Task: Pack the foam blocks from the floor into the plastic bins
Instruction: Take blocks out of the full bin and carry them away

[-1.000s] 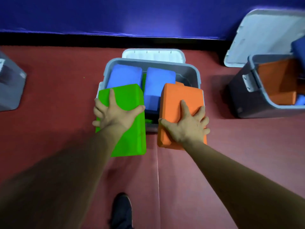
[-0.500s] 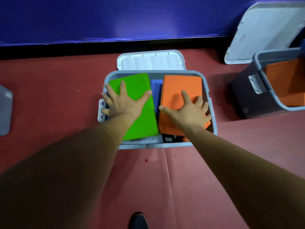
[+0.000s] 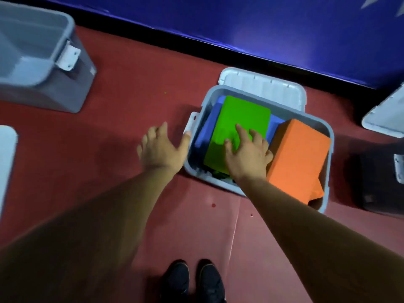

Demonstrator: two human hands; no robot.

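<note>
The green block [image 3: 242, 119] is seen lying flat inside the bin [image 3: 206, 176], on top of the blue blocks [image 3: 203, 136]. The right hand [image 3: 247, 154] is laid on its near half, fingers spread and slightly bent, with nothing pinched. The left hand [image 3: 161, 147] is held open just outside the bin's left wall, above the floor [image 3: 122, 119], its thumb close to the white latch [image 3: 192, 123]; whether contact is made there cannot be told. The orange block [image 3: 299, 158] is lodged tilted in the right part of the same bin, its upper face apparently raised above the rim. The step in hand is judged to be the seating of this top layer. Pressure is best applied with a flat palm near the middle of the green block, so that the foam is pushed down evenly rather than tipped at one end. The bin could usefully be steadied at its left wall by the free hand, since a light container may be slid by a sideways push. The orange block should then be levelled and pressed down, otherwise the lid [image 3: 262, 86] lying behind the bin is unlikely to be closed. A second bin [image 3: 54, 95] is seen well apart to the left.
</note>
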